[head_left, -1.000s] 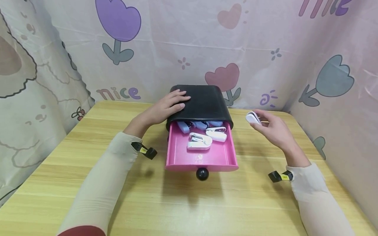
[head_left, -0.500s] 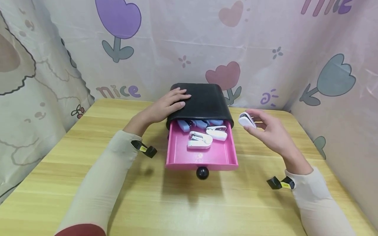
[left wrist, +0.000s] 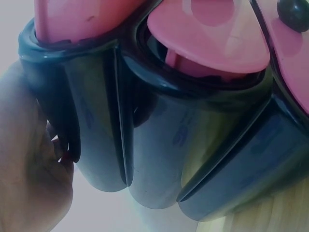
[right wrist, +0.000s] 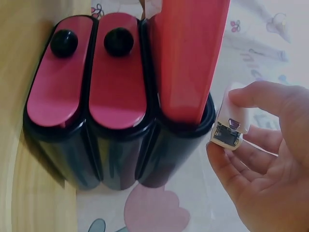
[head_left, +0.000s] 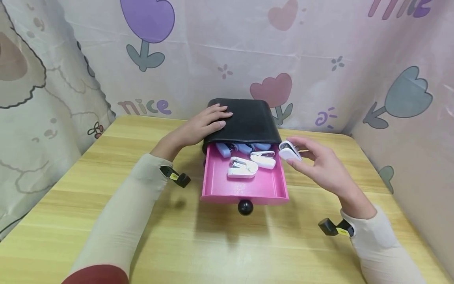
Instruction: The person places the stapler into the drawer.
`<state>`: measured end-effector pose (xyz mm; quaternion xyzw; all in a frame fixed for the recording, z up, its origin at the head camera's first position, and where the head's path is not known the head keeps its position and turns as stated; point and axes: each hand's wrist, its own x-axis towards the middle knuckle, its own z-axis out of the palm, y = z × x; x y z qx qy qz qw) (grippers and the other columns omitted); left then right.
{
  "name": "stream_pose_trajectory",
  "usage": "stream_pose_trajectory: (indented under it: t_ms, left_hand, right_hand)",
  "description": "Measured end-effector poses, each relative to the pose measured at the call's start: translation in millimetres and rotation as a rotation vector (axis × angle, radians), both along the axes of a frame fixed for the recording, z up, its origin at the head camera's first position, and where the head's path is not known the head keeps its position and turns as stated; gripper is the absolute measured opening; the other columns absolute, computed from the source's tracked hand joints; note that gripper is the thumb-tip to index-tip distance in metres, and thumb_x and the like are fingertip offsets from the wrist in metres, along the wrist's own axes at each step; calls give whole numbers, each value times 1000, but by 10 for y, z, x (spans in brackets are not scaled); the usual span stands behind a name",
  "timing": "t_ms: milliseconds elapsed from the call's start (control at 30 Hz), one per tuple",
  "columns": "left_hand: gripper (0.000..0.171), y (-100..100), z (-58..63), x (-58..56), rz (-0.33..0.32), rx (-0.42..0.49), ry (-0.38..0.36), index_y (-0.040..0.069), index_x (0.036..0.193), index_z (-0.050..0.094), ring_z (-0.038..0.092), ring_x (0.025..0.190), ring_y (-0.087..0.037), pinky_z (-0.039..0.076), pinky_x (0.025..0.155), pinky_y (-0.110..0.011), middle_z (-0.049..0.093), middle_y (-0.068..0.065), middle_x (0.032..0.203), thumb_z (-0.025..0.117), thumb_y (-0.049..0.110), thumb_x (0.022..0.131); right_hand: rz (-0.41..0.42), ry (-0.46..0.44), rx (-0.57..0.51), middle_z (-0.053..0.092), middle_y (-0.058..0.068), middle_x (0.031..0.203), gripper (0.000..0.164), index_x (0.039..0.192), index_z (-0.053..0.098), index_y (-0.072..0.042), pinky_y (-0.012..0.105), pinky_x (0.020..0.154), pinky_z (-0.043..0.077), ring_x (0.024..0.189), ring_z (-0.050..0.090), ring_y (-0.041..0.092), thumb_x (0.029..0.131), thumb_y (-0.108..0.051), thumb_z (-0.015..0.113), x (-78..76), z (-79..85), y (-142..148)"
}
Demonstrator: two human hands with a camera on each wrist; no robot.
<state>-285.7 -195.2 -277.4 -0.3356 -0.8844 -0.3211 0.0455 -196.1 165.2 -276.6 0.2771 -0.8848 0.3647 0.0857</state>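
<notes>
My left hand (head_left: 203, 124) rests with its fingers straight on top of a black drawer cabinet (head_left: 248, 118). The cabinet's top pink drawer (head_left: 220, 189) is pulled out toward me. Inside lie two white staplers, one nearer the front (head_left: 242, 168) and one at the right (head_left: 263, 160), with several blue staplers (head_left: 224, 150) behind them. Between thumb and fingers my right hand (head_left: 319, 161) pinches another white stapler (head_left: 289, 151), beside the drawer's right wall. The right wrist view shows this stapler (right wrist: 231, 121) end-on, close to the cabinet's corner.
In the right wrist view two lower pink drawers, one in the middle (right wrist: 118, 87) and one at the bottom (right wrist: 60, 92), are pushed in, with round black knobs. A wooden table (head_left: 170, 240) bears the cabinet. Patterned cloth (head_left: 213, 39) hangs behind and at both sides.
My right hand has brought the white stapler leftward and slightly down to the drawer's right side. My left hand has stayed on the cabinet's top. The head view has shifted slightly.
</notes>
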Motion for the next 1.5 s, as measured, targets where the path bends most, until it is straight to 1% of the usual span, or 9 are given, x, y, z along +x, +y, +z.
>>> stream_pose_trajectory:
  t_ms: [167, 367, 467, 700, 900, 1000, 1133, 1300, 1500]
  left_hand:
    - [47, -9, 4, -11, -6, 4, 7, 18, 147, 47, 6, 149, -20, 7, 118, -46, 26, -4, 159, 43, 36, 103]
    - [47, -19, -4, -29, -7, 0, 16, 18, 147, 48, 7, 149, -21, 8, 118, -46, 27, -6, 159, 43, 35, 104]
    - [47, -21, -7, -29, -3, -7, 18, 17, 147, 48, 7, 149, -21, 8, 118, -46, 27, -6, 159, 43, 35, 103]
    - [48, -14, -11, -24, 0, -14, 12, 18, 147, 47, 6, 149, -19, 8, 118, -47, 26, -4, 159, 44, 36, 103]
    - [48, 0, -8, -25, -3, -15, 14, 19, 147, 47, 6, 149, -19, 8, 118, -47, 26, -4, 159, 43, 36, 103]
    - [48, 10, -5, -22, -1, -15, 11, 19, 147, 47, 6, 149, -19, 8, 118, -48, 26, -4, 159, 43, 37, 103]
    - [49, 18, -3, -8, 3, -20, 10, 19, 148, 47, 5, 149, -18, 8, 118, -49, 26, -4, 160, 43, 38, 103]
    - [49, 19, -6, -2, 0, -18, 15, 19, 147, 47, 5, 149, -19, 7, 118, -49, 26, -4, 159, 44, 38, 103]
    - [48, 16, -20, -21, -5, -4, 22, 18, 147, 48, 6, 149, -20, 7, 118, -47, 27, -5, 159, 43, 37, 103]
  right_hand:
    - [76, 20, 2, 61, 7, 128, 52, 136, 56, -8, 14, 91, 45, 106, 61, 23, 88, -14, 75, 61, 32, -72]
    - [151, 32, 52, 61, 6, 129, 51, 135, 59, -10, 41, 93, 51, 108, 62, 22, 87, -14, 76, 136, 51, -156]
    - [170, 35, 87, 62, 4, 128, 52, 134, 60, -13, 47, 91, 52, 106, 63, 20, 85, -14, 77, 176, 50, -197]
    - [209, 63, 209, 66, -4, 119, 53, 132, 62, -17, 38, 81, 51, 100, 59, 13, 82, -19, 81, 256, 46, -275]
    - [266, 101, 302, 64, 1, 126, 54, 131, 64, -16, 37, 80, 53, 103, 59, 18, 81, -25, 82, 302, 63, -352]
    - [296, 108, 314, 63, 2, 128, 53, 130, 64, -18, 39, 84, 53, 108, 59, 19, 81, -26, 82, 302, 63, -383]
    - [321, 72, 317, 63, -2, 126, 48, 127, 66, -20, 43, 91, 51, 113, 58, 18, 81, -27, 81, 296, 76, -404]
    - [333, 1, 325, 64, -4, 125, 45, 126, 66, -24, 41, 88, 52, 110, 59, 17, 83, -30, 80, 294, 86, -413]
    - [361, 43, 274, 67, -6, 119, 37, 121, 69, -21, 39, 86, 52, 106, 61, 14, 85, -24, 78, 296, 50, -435]
